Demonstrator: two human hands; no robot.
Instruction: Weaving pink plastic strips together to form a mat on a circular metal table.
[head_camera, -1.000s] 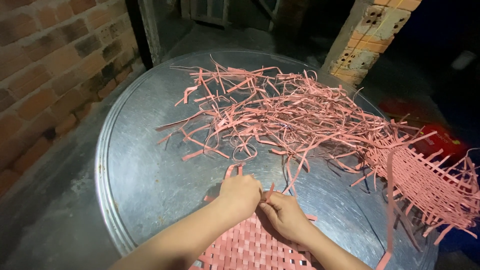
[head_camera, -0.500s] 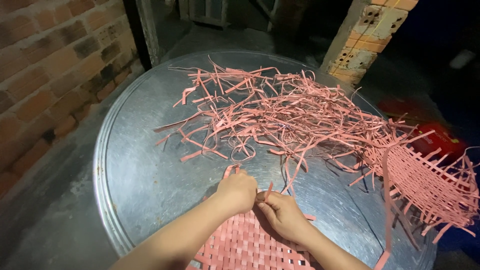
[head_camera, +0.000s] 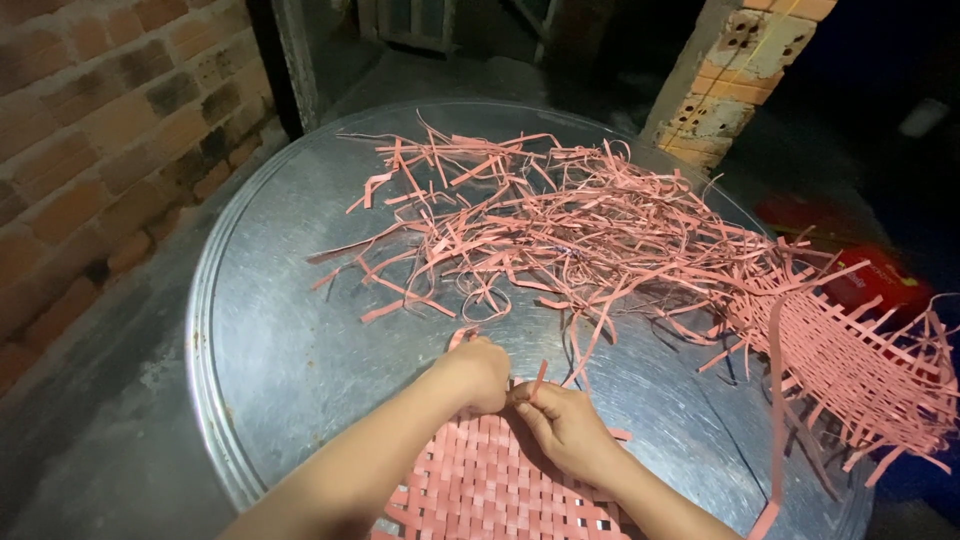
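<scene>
1. Both hands meet at the far edge of a pink woven mat of flat plastic strips, at the near middle of the scene. The left hand is curled into a loose fist pressing on the weave; whether it pinches a strip cannot be told. The right hand grips a short pink strip end between thumb and fingers, and that end stands up between the two hands.

2. The mat lies flat on a round, dull silver metal tabletop, at its near rim. Its weave looks tight and even, a plain over-and-under check with small dark gaps.

3. A risk, by judgement: the pinched strip end is short, so it could slip from the fingers, or a hard pull could drag it out and loosen the neighbouring rows. The smooth metal could also let the mat slide if the left hand eases its pressure.

4. A tangled heap of loose pink strips spreads across the far half of the tabletop; a stray strip could snag the work.

5. A second, looser pink woven panel with ragged ends hangs over the right rim. A red brick wall stands to the left.
</scene>
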